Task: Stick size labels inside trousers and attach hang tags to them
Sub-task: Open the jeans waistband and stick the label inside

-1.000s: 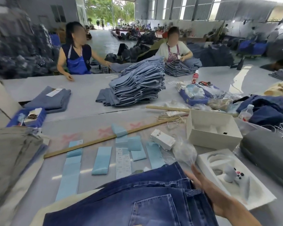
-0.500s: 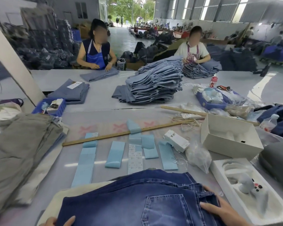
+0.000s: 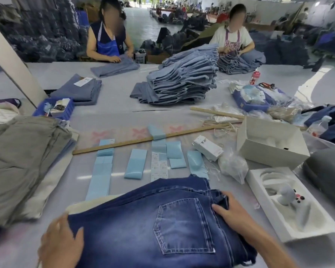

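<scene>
A pair of dark blue jeans point(image 3: 162, 219) lies folded in front of me, back pocket up, waistband to the right. My left hand point(image 3: 60, 242) grips the jeans' left edge, thumb on top. My right hand point(image 3: 230, 211) holds the waistband at the right, fingers curled over its edge. Beyond the jeans lie light blue label strips point(image 3: 135, 163) and a white size-label sheet point(image 3: 159, 167). A white stack of hang tags point(image 3: 207, 147) sits to their right, beside a clear bag of strings point(image 3: 232, 167).
Grey trousers point(image 3: 23, 161) are piled at the left. A long wooden ruler point(image 3: 135, 141) crosses the table point(image 3: 114, 97). An open white box point(image 3: 271, 144) and a tray point(image 3: 306, 227) with a tagging tool stand at the right. A tall stack of light denim point(image 3: 182, 78) and two seated workers are farther back.
My left hand has come up onto the jeans' left edge. My right hand has slid further onto the waistband and closed on it. The view has tilted down.
</scene>
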{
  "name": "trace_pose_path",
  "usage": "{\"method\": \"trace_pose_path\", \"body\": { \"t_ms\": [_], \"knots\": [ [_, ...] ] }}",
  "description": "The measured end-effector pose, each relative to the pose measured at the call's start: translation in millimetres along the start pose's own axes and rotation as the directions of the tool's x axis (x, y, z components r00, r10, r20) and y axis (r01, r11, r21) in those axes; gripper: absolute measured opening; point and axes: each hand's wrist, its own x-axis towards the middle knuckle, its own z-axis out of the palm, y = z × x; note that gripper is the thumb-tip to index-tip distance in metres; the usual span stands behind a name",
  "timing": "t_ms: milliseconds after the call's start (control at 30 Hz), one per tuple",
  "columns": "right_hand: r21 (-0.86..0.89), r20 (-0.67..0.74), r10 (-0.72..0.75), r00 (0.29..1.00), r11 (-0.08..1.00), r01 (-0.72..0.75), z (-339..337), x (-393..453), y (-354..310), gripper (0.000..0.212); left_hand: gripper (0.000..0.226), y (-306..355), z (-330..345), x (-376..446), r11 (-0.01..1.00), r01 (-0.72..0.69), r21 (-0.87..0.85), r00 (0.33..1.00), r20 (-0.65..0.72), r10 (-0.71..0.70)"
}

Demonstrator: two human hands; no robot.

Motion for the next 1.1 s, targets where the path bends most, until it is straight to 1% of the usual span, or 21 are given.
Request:
{"method": "trace_pose_path", "body": {
  "t_ms": [67, 100, 167, 233, 267, 333, 367, 400, 467, 533, 600, 667, 700, 733, 767, 800, 833, 867, 900, 1033, 1100],
  "knots": [
    [0.012, -0.020, 0.021, 1.000, 1.000, -0.020, -2, 5, 5, 0.029, 0.057, 46, 7, -24, 0.967, -0.236, -0.094, 0.971, -0.069, 0.230],
    [0.009, -0.027, 0.019, 0.999, 1.000, -0.019, -3, 6, 6, 0.028, 0.052, 70, 9, -35, 0.917, -0.363, -0.163, 0.932, -0.050, 0.360],
    [0.002, -0.038, 0.005, 0.999, 1.000, -0.005, -5, 3, 4, 0.023, 0.047, 119, 12, -60, 0.793, -0.537, -0.288, 0.830, -0.009, 0.558],
    [-0.019, -0.060, -0.025, 0.998, 1.000, 0.024, -11, -2, -1, 0.019, 0.044, 165, 22, -85, 0.637, -0.688, -0.348, 0.674, 0.021, 0.739],
    [-0.038, -0.070, -0.029, 0.997, 0.999, 0.026, -15, -6, -3, 0.017, 0.044, 185, 26, -99, 0.551, -0.753, -0.360, 0.578, 0.040, 0.815],
    [-0.049, -0.101, -0.024, 0.995, 0.999, 0.019, -27, -18, -3, 0.020, 0.049, 213, 34, -125, 0.419, -0.852, -0.313, 0.400, 0.127, 0.908],
    [-0.029, -0.122, -0.020, 0.992, 0.999, 0.016, -34, -26, -2, 0.021, 0.048, 219, 39, -132, 0.382, -0.884, -0.268, 0.348, 0.167, 0.923],
    [-0.008, -0.140, -0.019, 0.990, 1.000, 0.018, -39, -35, 0, 0.023, 0.045, 222, 41, -136, 0.371, -0.899, -0.234, 0.328, 0.201, 0.923],
    [0.033, -0.138, -0.019, 0.990, 0.999, 0.024, -46, -52, 8, 0.027, 0.041, 221, 40, -135, 0.398, -0.882, -0.250, 0.348, 0.222, 0.911],
    [0.166, -0.089, -0.010, 0.996, 0.986, 0.025, -45, -68, 12, 0.031, 0.043, 221, 39, -133, 0.437, -0.855, -0.280, 0.382, 0.231, 0.895],
    [0.296, -0.088, -0.064, 0.994, 0.951, 0.087, -37, -81, 11, 0.034, 0.059, 231, 34, -136, 0.490, -0.829, -0.270, 0.424, 0.269, 0.865],
    [0.293, -0.159, -0.181, 0.970, 0.930, 0.222, -25, -94, 3, 0.035, 0.076, 250, 26, -140, 0.566, -0.748, -0.346, 0.477, 0.313, 0.821],
    [0.235, -0.179, -0.255, 0.950, 0.927, 0.293, -18, -100, -1, 0.037, 0.076, 260, 22, -141, 0.605, -0.654, -0.454, 0.495, 0.348, 0.796],
    [0.122, -0.176, -0.336, 0.925, 0.925, 0.360, -11, -106, -3, 0.037, 0.068, 269, 17, -141, 0.623, -0.523, -0.581, 0.507, 0.376, 0.776],
    [-0.056, -0.165, -0.422, 0.892, 0.906, 0.419, -4, -113, -7, 0.035, 0.057, 275, 14, -141, 0.622, -0.404, -0.671, 0.519, 0.391, 0.760],
    [-0.243, -0.134, -0.497, 0.857, 0.855, 0.458, 2, -118, -9, 0.034, 0.047, 278, 12, -141, 0.612, -0.340, -0.714, 0.533, 0.390, 0.751],
    [-0.360, -0.091, -0.535, 0.840, 0.804, 0.474, 7, -121, -11, 0.036, 0.039, 278, 10, -141, 0.609, -0.327, -0.723, 0.549, 0.379, 0.745],
    [-0.391, -0.059, -0.537, 0.841, 0.788, 0.476, 9, -123, -11, 0.038, 0.030, 275, 8, -141, 0.609, -0.324, -0.724, 0.557, 0.375, 0.741],
    [-0.371, -0.052, -0.520, 0.853, 0.803, 0.467, 10, -124, -13, 0.037, 0.026, 269, 8, -140, 0.593, -0.309, -0.743, 0.550, 0.370, 0.749],
    [-0.118, -0.107, -0.422, 0.900, 0.904, 0.410, -2, -129, -15, 0.022, 0.047, 239, 3, -136, 0.489, -0.259, -0.833, 0.470, 0.334, 0.817],
    [-0.083, -0.112, -0.388, 0.915, 0.921, 0.380, -7, -131, -16, 0.021, 0.049, 229, 2, -135, 0.475, -0.246, -0.845, 0.455, 0.332, 0.826]
  ]
}}
